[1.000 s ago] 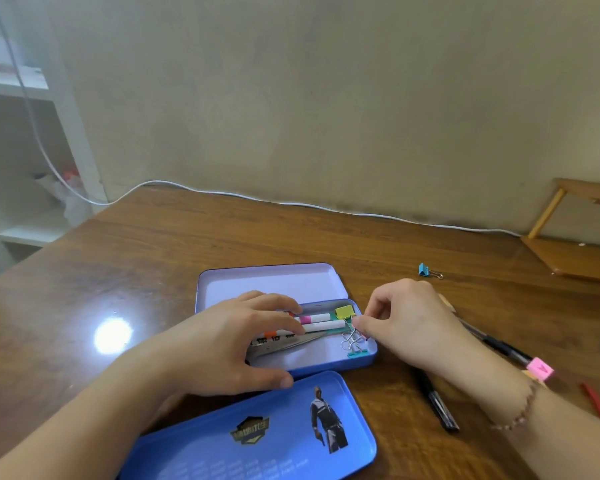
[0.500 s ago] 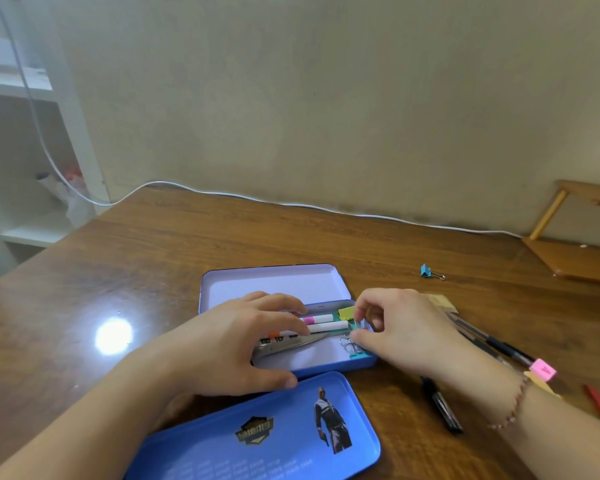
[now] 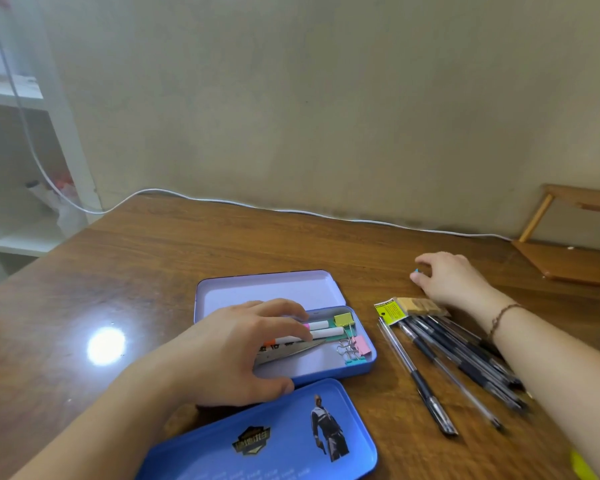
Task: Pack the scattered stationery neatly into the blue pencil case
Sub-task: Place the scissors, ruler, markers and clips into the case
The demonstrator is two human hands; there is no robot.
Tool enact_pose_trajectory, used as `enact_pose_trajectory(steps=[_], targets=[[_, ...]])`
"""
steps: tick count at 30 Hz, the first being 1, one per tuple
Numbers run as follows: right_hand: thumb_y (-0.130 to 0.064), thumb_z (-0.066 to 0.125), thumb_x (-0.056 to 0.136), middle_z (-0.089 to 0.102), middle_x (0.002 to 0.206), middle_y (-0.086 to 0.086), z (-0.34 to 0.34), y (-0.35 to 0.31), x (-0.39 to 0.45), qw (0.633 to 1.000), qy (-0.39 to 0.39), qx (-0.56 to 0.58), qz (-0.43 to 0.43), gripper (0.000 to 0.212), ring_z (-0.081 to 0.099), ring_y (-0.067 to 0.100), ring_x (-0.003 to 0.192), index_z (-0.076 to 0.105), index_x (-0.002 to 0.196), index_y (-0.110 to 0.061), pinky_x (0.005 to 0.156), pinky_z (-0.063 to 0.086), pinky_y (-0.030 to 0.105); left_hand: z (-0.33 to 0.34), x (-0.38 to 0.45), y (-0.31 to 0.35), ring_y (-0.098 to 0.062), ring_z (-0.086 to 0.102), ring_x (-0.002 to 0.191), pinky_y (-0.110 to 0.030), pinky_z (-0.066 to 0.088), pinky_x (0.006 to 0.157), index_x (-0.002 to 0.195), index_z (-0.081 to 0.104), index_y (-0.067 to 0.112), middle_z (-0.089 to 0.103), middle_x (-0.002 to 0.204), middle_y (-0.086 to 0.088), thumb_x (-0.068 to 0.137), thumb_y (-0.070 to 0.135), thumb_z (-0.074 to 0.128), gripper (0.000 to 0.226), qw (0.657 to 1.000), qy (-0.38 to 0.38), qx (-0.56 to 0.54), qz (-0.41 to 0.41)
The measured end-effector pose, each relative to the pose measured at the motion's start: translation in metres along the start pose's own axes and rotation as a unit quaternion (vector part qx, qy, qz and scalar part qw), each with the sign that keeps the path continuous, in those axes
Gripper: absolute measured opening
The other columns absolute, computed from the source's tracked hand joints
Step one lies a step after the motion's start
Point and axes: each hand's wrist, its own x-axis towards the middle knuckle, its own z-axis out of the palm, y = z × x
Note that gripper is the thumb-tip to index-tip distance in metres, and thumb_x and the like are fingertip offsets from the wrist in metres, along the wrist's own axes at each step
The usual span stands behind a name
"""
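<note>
The blue pencil case (image 3: pixel 362 369) lies open in the middle of the table. It holds two white markers (image 3: pixel 328 331), a metal blade (image 3: pixel 291 353), and yellow (image 3: pixel 343 319) and pink (image 3: pixel 361 344) binder clips. My left hand (image 3: pixel 222 355) rests on the case, thumb on its front wall and fingers on the markers. My right hand (image 3: pixel 447 278) is stretched out to the far right, its thumb and forefinger pinched around a small blue binder clip (image 3: pixel 417 270). Several dark pens (image 3: pixel 465 358) and a yellow-labelled packet (image 3: pixel 392 311) lie under my right forearm.
A flat blue lid with a printed figure (image 3: pixel 274 441) lies just in front of the case. A white cable (image 3: pixel 326 214) runs along the wall. A wooden stand (image 3: pixel 568 261) sits at the back right, a white shelf (image 3: pixel 14 237) at the left.
My right hand left the case's right end and reached far right to the blue binder clip. A pink clip now lies inside the case. The pens under the forearm are uncovered. My left hand stayed.
</note>
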Motion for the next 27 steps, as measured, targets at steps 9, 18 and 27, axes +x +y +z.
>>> enact_pose_trajectory(steps=[9, 18, 27], targets=[[-0.038, 0.067, 0.087, 0.064, 0.111, -0.003, 0.002, -0.003, -0.010, 0.998, 0.020, 0.058, -0.028, 0.019, 0.055, 0.020, 0.107, 0.065, 0.103, -0.029, 0.080, 0.051, 0.038, 0.000, -0.001, 0.000, 0.003, 0.034, 0.133, -0.021, 0.027, 0.112, 0.133, 0.053, 0.042, 0.040, 0.144, 0.026, 0.077, 0.065, 0.063, 0.061, 1.000, -0.005, 0.000, -0.010], [-0.033, 0.066, 0.085, 0.063, 0.104, -0.014, 0.003, -0.068, -0.137, 0.933, 0.043, 0.125, -0.333, 0.018, 0.051, 0.010, 0.104, 0.062, 0.103, -0.031, 0.087, 0.044, 0.032, 0.005, 0.001, 0.016, -0.004, 0.031, 0.135, -0.024, 0.022, 0.113, 0.134, 0.050, 0.042, 0.042, 0.145, 0.022, 0.080, 0.065, 0.056, 0.058, 0.997, -0.002, 0.080, 0.021], [-0.031, 0.067, 0.083, 0.061, 0.092, -0.018, 0.004, -0.084, -0.140, 0.933, 0.042, 0.194, -0.301, 0.016, 0.051, 0.004, 0.100, 0.072, 0.099, -0.031, 0.093, 0.044, 0.035, -0.005, -0.008, -0.004, 0.011, 0.022, 0.136, 0.000, 0.009, 0.102, 0.142, 0.008, 0.058, 0.020, 0.143, 0.045, 0.067, 0.079, 0.054, 0.090, 0.997, -0.015, 0.054, -0.061]])
